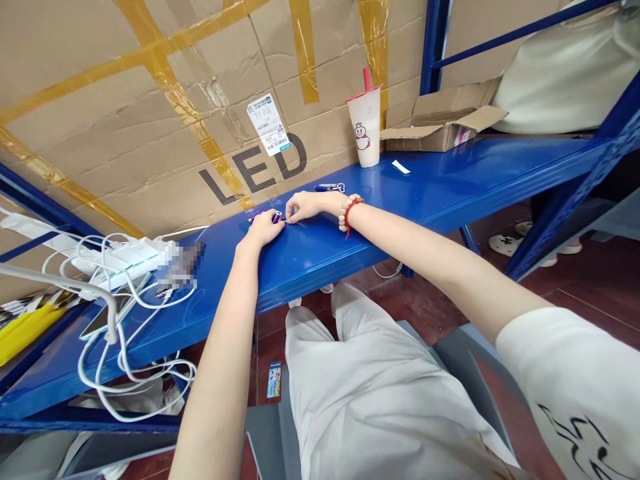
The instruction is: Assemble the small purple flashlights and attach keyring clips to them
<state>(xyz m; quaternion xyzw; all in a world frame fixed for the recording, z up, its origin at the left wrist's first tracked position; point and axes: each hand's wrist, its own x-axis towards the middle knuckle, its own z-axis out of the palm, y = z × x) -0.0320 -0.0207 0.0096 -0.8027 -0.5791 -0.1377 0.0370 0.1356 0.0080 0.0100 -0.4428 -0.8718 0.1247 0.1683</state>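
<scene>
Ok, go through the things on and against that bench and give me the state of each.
Left hand, palm down at the purple item; grip hidden.
Right hand, fingers bent, fingertips close to the purple item.
Purple item, partly covered.
Cup, upright, straw in.
Small cardboard box, open.
Large carton, taped.
White cables, tangled, partly hanging over the edge.
White slip, lying loose.
</scene>
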